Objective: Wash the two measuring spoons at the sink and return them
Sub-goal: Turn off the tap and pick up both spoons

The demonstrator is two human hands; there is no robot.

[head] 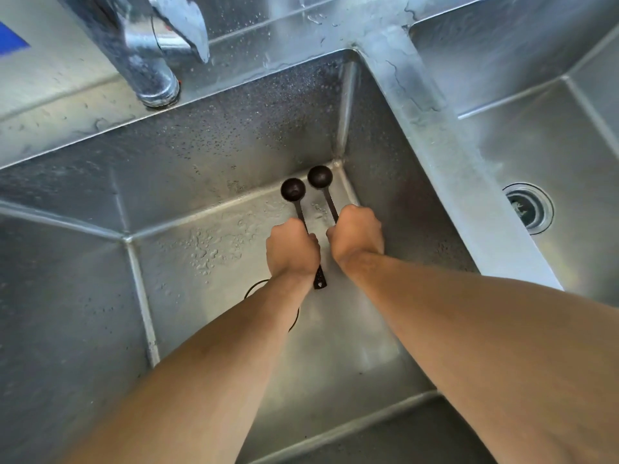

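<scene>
left hand [292, 246] at frame centre, curled round the handle of left measuring spoon [293, 189]; right hand [357, 233] just beside, gripping right measuring spoon [320, 177]. both bowls toward the far corner of the wet sink basin [207, 242]. faucet [147, 51] upper left, second basin [549, 145] right.

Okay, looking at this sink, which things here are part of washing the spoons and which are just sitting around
Part of the job:
left spoon, held by the left hand
right spoon, held by the right hand
sink
tap

Just there:
second sink with its drain
blue patch at the far left
</scene>
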